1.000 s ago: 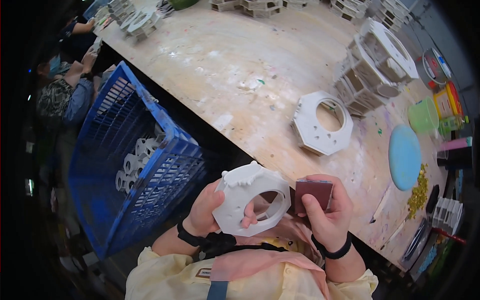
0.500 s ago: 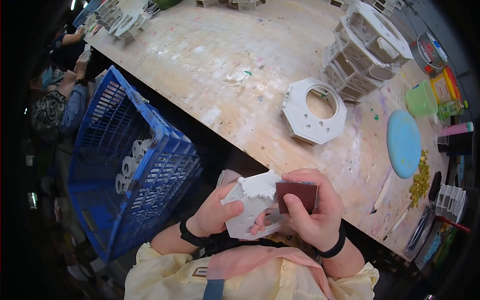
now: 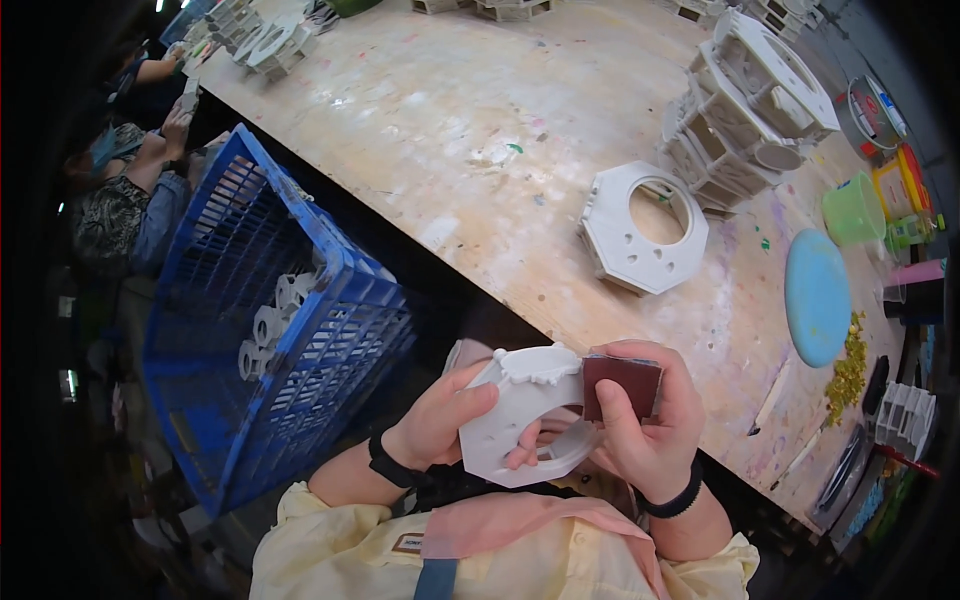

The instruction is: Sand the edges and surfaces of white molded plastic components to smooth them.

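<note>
In the lower middle of the frame, the left hand (image 3: 440,425) is clamped on a white ring (image 3: 515,420), thumb on its outer face and fingertips showing through the central hole. The right hand (image 3: 645,430) pinches a dark reddish-brown sanding pad (image 3: 622,387) between thumb and fingers and presses it against the ring's upper right edge.

To sand well here, the left hand should probably hold the ring firm against the pad's push, with the fingers in the hole kept back from the pad. Light strokes laid flat along the edge seem wiser than pressing on a corner, since the small raised bumps on the rim look easy to chip. Turning the ring a little at a time would bring each flat side under the pad.

The ring is an eight-sided white piece, matte, with a large round opening and a scalloped raised trim along its top edge. It is held tilted above the person's lap, off the table (image 3: 480,130).

A similar ring lies flat on the table at centre right (image 3: 645,228). A blue crate (image 3: 260,330) at the left holds more white pieces.
</note>
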Motion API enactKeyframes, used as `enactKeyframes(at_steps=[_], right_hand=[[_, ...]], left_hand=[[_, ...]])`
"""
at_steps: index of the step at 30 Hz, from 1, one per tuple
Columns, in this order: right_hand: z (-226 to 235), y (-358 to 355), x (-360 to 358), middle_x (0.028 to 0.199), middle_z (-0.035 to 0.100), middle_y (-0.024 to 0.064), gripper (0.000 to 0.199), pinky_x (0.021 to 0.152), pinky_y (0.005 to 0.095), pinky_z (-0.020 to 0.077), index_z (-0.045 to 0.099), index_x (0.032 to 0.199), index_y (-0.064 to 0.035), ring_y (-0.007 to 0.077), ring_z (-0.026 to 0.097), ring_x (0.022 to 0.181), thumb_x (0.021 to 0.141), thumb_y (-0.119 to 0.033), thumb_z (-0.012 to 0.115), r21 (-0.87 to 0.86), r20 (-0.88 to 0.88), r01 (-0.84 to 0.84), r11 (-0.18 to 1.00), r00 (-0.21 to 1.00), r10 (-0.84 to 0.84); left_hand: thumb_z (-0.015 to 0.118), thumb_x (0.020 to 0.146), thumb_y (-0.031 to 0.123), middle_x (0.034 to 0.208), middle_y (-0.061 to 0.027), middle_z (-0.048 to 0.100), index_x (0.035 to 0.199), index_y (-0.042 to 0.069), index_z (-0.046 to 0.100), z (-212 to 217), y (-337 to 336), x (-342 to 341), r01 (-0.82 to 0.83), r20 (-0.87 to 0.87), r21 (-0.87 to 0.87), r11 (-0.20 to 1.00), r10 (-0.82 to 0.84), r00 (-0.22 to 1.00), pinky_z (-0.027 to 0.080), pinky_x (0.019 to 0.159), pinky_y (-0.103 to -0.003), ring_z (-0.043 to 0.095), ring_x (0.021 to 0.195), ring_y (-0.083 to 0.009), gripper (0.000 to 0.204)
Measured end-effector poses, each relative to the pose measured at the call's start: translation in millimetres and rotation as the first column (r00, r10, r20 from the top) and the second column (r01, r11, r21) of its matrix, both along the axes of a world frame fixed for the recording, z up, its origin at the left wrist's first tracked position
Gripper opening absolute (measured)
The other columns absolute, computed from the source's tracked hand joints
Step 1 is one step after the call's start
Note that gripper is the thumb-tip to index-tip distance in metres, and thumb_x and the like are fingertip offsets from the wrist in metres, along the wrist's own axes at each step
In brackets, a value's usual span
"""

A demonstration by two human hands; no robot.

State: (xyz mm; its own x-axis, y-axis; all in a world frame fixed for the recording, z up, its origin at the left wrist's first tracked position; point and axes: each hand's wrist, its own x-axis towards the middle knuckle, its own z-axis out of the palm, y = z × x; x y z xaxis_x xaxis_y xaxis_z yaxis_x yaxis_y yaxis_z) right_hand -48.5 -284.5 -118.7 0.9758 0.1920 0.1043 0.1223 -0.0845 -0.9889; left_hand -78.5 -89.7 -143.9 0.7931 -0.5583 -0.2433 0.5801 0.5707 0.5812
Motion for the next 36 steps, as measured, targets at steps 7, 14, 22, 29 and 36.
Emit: enactKeyframes(at_steps=[7, 14, 22, 29, 36], right_hand=[[-1.4, 1.8, -1.5, 0.094, 0.059, 0.0117, 0.022, 0.069, 0.0236, 0.0467, 0.052, 0.102, 0.0038, 0.0121, 0.058, 0.081, 0.081, 0.006, 0.056, 0.037, 0.081, -0.069, 0.997, 0.995, 0.066], [-3.0, 3.3, -4.0, 0.089, 0.061, 0.0093, 0.024, 0.067, 0.0216, 0.0466, 0.053, 0.104, 0.0027, 0.0111, 0.058, 0.075, 0.081, 0.004, 0.058, 0.085, 0.018, -0.079, 0.993, 0.997, 0.078], [-4.0, 6.0, -2.6, 0.084, 0.063, 0.0085, 0.025, 0.060, 0.0212, 0.0476, 0.053, 0.105, 0.0029, 0.0096, 0.059, 0.069, 0.081, 0.002, 0.059, 0.026, 0.081, -0.079, 0.997, 0.994, 0.077], [-6.1, 3.5, -2.1, 0.081, 0.063, 0.0088, 0.023, 0.059, 0.0212, 0.0476, 0.053, 0.103, 0.0024, 0.0104, 0.060, 0.066, 0.081, 0.001, 0.060, -0.013, 0.101, -0.033, 0.999, 0.994, 0.034], [-6.5, 1.6, -2.7, 0.080, 0.063, 0.0085, 0.023, 0.058, 0.0214, 0.0476, 0.053, 0.102, 0.0021, 0.0110, 0.060, 0.066, 0.080, 0.001, 0.061, -0.018, 0.068, 0.002, 1.000, 0.998, -0.001]], left_hand=[[0.045, 0.090, 0.043, 0.086, -0.0143, 0.057, 0.123, -0.003, 0.037, -1.7, 2.5, 0.9, -0.014, -0.060, -0.065, 0.998, 0.010, 0.998, 0.048, 0.070, -0.036, 0.058, 0.068, -0.0208, 0.057], [0.052, 0.087, 0.036, 0.091, -0.0133, 0.058, 0.122, -0.003, 0.039, 3.7, 5.9, 0.7, -0.083, -0.012, -0.052, 0.995, 0.082, 0.997, 0.048, 0.072, -0.034, 0.059, 0.073, -0.0210, 0.054], [0.054, 0.086, 0.035, 0.094, -0.0115, 0.057, 0.126, -0.002, 0.035, 14.8, 6.6, -4.4, -0.075, -0.004, 0.036, 0.997, 0.075, 0.997, 0.048, 0.072, -0.034, 0.060, 0.075, -0.0204, 0.058], [0.054, 0.086, 0.036, 0.095, -0.0110, 0.057, 0.128, -0.001, 0.032, 15.5, 4.0, -3.8, -0.058, 0.025, 0.069, 0.996, 0.057, 0.998, 0.048, 0.073, -0.033, 0.060, 0.076, -0.0200, 0.060], [0.055, 0.086, 0.035, 0.096, -0.0109, 0.056, 0.129, 0.000, 0.031, 14.5, 3.5, -5.7, -0.023, 0.053, 0.085, 0.996, 0.018, 0.998, 0.049, 0.075, -0.034, 0.060, 0.079, -0.0199, 0.060]])
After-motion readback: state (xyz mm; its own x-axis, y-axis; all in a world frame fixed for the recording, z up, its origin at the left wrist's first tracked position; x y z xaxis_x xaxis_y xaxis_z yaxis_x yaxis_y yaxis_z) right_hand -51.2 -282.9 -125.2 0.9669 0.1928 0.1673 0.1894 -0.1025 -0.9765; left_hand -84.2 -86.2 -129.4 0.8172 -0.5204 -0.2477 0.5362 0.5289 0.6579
